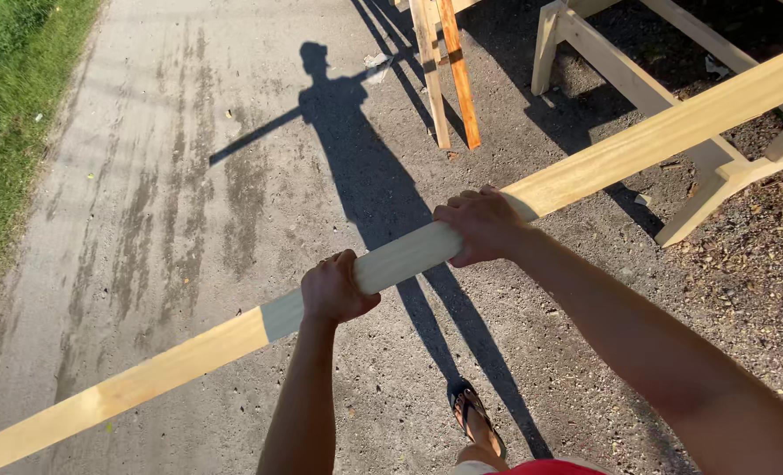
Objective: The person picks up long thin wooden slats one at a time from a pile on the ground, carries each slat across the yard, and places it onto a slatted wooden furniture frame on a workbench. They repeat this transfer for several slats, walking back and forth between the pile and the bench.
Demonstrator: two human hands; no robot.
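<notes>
A long pale wooden plank (603,158) runs across the view from lower left to upper right, held at waist height above the ground. My left hand (334,288) is wrapped around it near its middle. My right hand (479,224) grips it a little further up to the right. One foot in a sandal (472,413) shows below, on the pavement.
Rough paved ground (171,176) lies below, with my long shadow on it. Grass (9,105) borders it on the left. A wooden sawhorse frame (638,84) stands at the upper right on gravel. Two leaning boards (444,70) are at the top centre.
</notes>
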